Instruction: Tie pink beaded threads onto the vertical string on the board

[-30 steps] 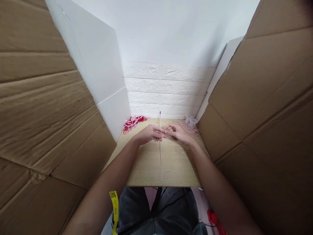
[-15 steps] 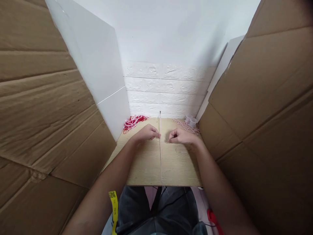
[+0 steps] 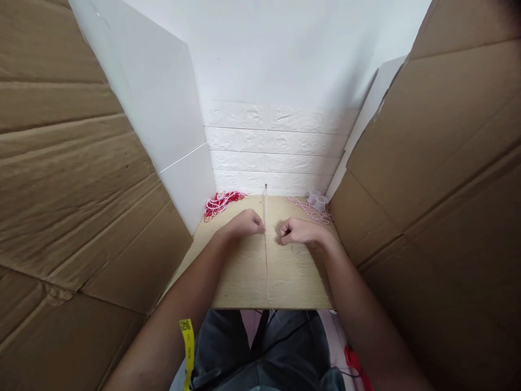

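Observation:
A pale cord runs down the middle of the wooden board, from a small nail at the back to the front edge and over it. Its upper part looks thicker, like knotted work. My left hand is closed in a pinch right beside the cord, on thin thread at its left. To the right of the cord, my right hand has its fingers curled tight on a fine thread. That thread is faint between hand and cord, and a loose loop lies below my right wrist. The fingertips are partly hidden.
Red and white cords lie bundled at the back left. At the back right are pinkish cords and small clear cups. Tall cardboard panels wall in both sides, and a white brick-pattern wall stands behind.
Both hands have come slightly nearer to me, and the right fingers have curled further in. The view has shifted slightly.

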`<state>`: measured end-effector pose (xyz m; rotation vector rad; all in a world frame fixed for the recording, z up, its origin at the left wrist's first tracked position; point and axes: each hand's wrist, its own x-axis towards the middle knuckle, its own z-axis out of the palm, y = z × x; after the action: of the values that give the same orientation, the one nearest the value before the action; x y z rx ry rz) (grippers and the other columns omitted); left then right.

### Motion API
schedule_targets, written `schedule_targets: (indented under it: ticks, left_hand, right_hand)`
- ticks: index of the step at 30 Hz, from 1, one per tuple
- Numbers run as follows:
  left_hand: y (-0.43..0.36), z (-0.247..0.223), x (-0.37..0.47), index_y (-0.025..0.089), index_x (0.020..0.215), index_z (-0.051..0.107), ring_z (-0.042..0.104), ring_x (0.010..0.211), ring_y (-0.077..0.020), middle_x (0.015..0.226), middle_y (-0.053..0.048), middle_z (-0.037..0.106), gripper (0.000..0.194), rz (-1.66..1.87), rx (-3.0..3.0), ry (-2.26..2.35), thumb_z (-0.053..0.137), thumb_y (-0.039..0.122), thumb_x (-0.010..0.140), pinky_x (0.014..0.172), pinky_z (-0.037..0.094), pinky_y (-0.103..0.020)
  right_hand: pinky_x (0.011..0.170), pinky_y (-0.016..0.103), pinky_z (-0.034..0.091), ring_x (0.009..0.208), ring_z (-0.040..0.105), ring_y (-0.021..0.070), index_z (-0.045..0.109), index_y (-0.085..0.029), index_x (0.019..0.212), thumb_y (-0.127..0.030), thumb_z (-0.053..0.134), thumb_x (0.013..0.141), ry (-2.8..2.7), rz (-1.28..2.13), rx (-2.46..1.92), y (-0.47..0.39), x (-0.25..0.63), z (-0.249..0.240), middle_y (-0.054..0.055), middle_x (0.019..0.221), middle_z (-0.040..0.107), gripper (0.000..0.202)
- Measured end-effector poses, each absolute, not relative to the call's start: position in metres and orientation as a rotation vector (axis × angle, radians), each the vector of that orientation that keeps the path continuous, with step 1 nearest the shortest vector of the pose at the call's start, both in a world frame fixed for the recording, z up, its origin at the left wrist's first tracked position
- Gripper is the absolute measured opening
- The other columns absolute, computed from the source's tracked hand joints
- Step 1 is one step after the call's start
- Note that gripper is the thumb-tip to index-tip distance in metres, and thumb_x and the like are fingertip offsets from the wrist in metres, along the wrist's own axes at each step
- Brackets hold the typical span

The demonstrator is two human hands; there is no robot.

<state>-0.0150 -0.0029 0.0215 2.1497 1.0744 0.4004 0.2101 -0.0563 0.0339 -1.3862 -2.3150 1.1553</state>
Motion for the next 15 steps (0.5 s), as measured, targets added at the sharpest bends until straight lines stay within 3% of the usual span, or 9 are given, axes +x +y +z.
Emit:
schedule_targets:
  ticks: [3,9,15]
  left_hand:
    - [-0.002,0.020,-0.016,0.014,0.065,0.069,0.049,0.059,-0.0135,0.059,0.002,0.059,0.020,0.378,2.201,1.077,0.063,0.033,0.067,0.055,0.032,-0.026]
    - [-0.002,0.023,-0.018,0.017,0.053,0.058,0.037,0.052,-0.0108,0.049,0.004,0.045,0.030,0.290,2.320,1.135,0.067,0.041,0.069,0.052,0.026,-0.027]
    - [-0.005,0.031,-0.016,0.016,0.075,0.076,0.048,0.057,-0.0116,0.059,0.003,0.058,0.019,0.259,2.276,1.001,0.073,0.031,0.063,0.055,0.032,-0.025]
  right_hand:
    - [0.054,0.026,0.022,0.056,0.029,0.0090,0.049,-0.018,0.060,-0.025,0.059,0.068,-2.322,1.138,-1.421,-0.058,0.209,0.036,-0.007,0.057,0.037,0.015]
    - [0.055,0.026,0.024,0.056,0.031,0.0090,0.050,-0.018,0.060,-0.028,0.062,0.069,-2.282,1.054,-1.465,-0.054,0.203,0.028,-0.007,0.057,0.037,0.018]
    - [0.054,0.025,0.024,0.056,0.033,0.0094,0.052,-0.018,0.062,-0.029,0.061,0.070,-2.285,1.032,-1.399,-0.047,0.202,0.016,-0.006,0.057,0.039,0.017]
